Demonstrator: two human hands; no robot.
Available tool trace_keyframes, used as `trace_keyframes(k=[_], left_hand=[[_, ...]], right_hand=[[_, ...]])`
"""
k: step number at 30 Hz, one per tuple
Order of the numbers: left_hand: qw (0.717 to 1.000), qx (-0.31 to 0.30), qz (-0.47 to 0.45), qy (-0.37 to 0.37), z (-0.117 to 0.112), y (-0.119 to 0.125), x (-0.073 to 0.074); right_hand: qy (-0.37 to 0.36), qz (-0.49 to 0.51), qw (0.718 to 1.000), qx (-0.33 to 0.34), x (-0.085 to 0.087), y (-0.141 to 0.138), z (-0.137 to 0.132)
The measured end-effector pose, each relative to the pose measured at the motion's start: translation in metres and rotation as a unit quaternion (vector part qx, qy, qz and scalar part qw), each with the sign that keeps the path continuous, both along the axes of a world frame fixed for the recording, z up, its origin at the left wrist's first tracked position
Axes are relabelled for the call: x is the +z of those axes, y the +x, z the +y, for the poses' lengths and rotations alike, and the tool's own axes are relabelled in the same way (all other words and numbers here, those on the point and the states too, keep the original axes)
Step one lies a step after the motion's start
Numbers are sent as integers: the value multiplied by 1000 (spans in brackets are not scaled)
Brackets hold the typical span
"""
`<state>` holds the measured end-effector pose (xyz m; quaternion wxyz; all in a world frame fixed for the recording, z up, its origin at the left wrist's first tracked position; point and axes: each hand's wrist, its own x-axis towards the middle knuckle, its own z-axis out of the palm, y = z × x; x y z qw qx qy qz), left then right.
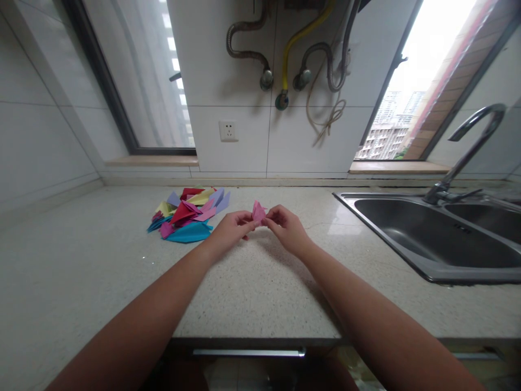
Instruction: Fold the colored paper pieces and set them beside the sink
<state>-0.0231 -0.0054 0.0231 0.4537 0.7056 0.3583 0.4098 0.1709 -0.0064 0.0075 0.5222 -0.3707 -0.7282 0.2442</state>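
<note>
One left grip [231, 227], one right grip [287, 227] pinch creased, pointed pink paper [258, 210].

Left hand [230, 230], right hand [288, 228] (forearms [358, 290] too): bare.

A small, bright pink piece of folded paper [259, 212] stands roughly upright between the fingers of the left hand [233, 225] and the right hand [285, 224], 1 on each side. Its outline is compact and angular, narrowing to a peak at the top, with 1 thin tip jutting out toward the right. The thumbs cover parts of its lower edge, where both hands pinch it. It is over the pale speckled stone counter [260, 288]; its finer creases are too small to tell.
</note>
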Motion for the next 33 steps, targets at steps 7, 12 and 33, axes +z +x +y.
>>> trace_keyframes(k=[7,12,33], left_hand=[[997,49,-46,25,3,-1,1],[998,40,-54,-10,1,0,3],[994,-14,-104,-41,-4,-1,6]], right_hand=[[16,-52,998,34,7,-1,-9],[5,-59,996,63,5,-2,-10],[-216,177,937,211,5,-7,-8]])
